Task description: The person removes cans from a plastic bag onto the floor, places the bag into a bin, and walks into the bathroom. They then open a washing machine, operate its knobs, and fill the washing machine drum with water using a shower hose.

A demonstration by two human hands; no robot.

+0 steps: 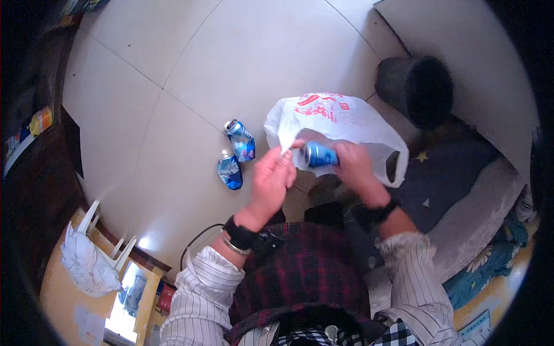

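Note:
My left hand (273,177) is closed, pinching the edge of a white plastic bag (358,124) with red print. In my right hand (356,166) is a blue can (318,155), held on its side at the mouth of the bag. The right hand is slightly blurred, and its fingers partly cover the can. Two crushed blue cans, an upper one (241,140) and a lower one (230,172), lie on the floor to the left of my left hand, close together. What the bag holds inside is hidden.
A dark bin (398,86) stands beyond the bag at the right. A grey cushioned pet bed (485,202) lies to the right. At lower left is a wooden surface (60,282) with a white plastic bag (86,268). Pale floor tiles (190,46) stretch ahead.

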